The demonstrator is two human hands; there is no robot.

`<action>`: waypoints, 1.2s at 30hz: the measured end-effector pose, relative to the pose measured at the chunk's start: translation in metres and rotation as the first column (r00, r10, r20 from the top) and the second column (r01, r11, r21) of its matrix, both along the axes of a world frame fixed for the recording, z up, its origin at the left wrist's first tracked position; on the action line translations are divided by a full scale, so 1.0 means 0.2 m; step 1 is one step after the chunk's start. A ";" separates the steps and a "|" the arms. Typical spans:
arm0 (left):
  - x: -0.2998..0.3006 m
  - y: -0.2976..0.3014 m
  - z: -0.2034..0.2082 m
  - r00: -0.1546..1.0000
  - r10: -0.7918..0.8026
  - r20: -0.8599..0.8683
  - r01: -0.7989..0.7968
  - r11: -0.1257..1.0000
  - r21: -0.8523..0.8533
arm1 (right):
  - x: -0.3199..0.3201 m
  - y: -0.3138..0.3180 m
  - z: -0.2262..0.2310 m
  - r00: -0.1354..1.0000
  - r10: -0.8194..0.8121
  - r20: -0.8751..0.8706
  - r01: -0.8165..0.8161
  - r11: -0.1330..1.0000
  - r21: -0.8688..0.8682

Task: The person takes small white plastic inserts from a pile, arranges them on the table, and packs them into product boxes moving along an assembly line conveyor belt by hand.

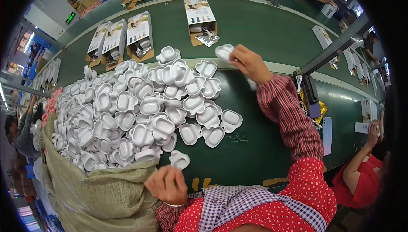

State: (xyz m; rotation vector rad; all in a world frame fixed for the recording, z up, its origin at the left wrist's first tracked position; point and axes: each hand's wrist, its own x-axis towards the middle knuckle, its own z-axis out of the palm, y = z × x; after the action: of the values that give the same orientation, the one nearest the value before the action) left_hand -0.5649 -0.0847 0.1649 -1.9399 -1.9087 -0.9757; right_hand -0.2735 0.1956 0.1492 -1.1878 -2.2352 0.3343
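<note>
Pinches a white tray (224,52) by its right end in closed fingers of the right hand (251,63), much the nearer; points it leftward, long axis roughly left-right, beside the pale ledge (282,68). Curls the left hand (169,185) near another tray (180,159); cannot tell if holding anything.

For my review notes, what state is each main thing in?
Right hand, fingers closed on a dish
Held white dish, hollow side showing
Left hand, loosely curled near a stray dish
Dish pile, loosely heaped
Sack, slumped, creased
Central box, near end open
Phone, lying flat
</note>
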 end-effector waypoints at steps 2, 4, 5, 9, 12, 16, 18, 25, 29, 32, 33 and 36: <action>0.04 0.04 0.04 0.929 -0.329 0.168 0.322 0.944 0.067 | -0.04 0.17 -0.02 0.999 -0.014 0.036 0.013 0.999 0.036; 0.14 0.09 0.03 0.731 -0.559 0.390 0.585 0.808 0.062 | -0.11 0.34 -0.04 0.995 -0.069 0.068 0.068 0.998 0.019; 0.21 0.15 -0.02 0.594 -0.617 0.516 0.698 0.715 0.051 | -0.12 0.42 -0.06 0.987 -0.113 0.115 0.113 0.994 0.009; 0.51 0.26 -0.28 0.248 -0.708 0.661 0.932 0.360 0.036 | -0.16 0.60 -0.13 0.939 -0.306 0.157 0.301 0.952 0.052; 0.74 0.27 -0.34 0.139 -0.800 0.584 0.988 0.155 -0.024 | -0.12 0.62 -0.17 0.899 -0.416 0.140 0.397 0.907 0.142; 0.91 0.30 -0.40 0.021 -0.834 0.552 0.993 -0.044 -0.105 | -0.39 0.44 -0.11 0.986 0.152 0.067 -0.162 0.966 0.201; 0.96 0.33 -0.38 -0.018 -0.821 0.571 0.983 -0.118 -0.140 | -0.56 0.33 0.00 0.932 0.300 0.202 -0.342 0.914 0.220; 1.00 0.36 -0.39 -0.059 -0.773 0.631 0.974 -0.184 -0.135 | -0.68 0.43 -0.06 0.890 0.356 0.286 -0.428 0.869 0.248; 0.97 0.36 -0.42 -0.070 -0.775 0.628 0.985 -0.154 -0.081 | -0.60 0.36 0.00 0.936 0.270 0.226 -0.323 0.914 0.246; 0.97 0.36 -0.39 -0.078 -0.790 0.608 0.982 -0.166 -0.089 | -0.44 0.40 0.03 0.906 0.112 0.407 -0.221 0.947 0.232; 0.96 0.36 -0.39 -0.076 -0.799 0.596 0.982 -0.163 -0.092 | -0.42 0.43 0.03 0.905 0.101 0.413 -0.211 0.949 0.232; 0.97 0.36 -0.40 -0.072 -0.807 0.587 0.986 -0.145 -0.078 | -0.38 0.48 0.03 0.778 -0.021 0.628 -0.167 0.957 0.239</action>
State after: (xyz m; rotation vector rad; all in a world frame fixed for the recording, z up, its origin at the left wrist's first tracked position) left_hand -0.3713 -0.0121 0.0854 -3.9013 -0.2162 -1.1200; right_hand -0.3498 0.2920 0.1549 -1.1649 -2.7757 -0.4208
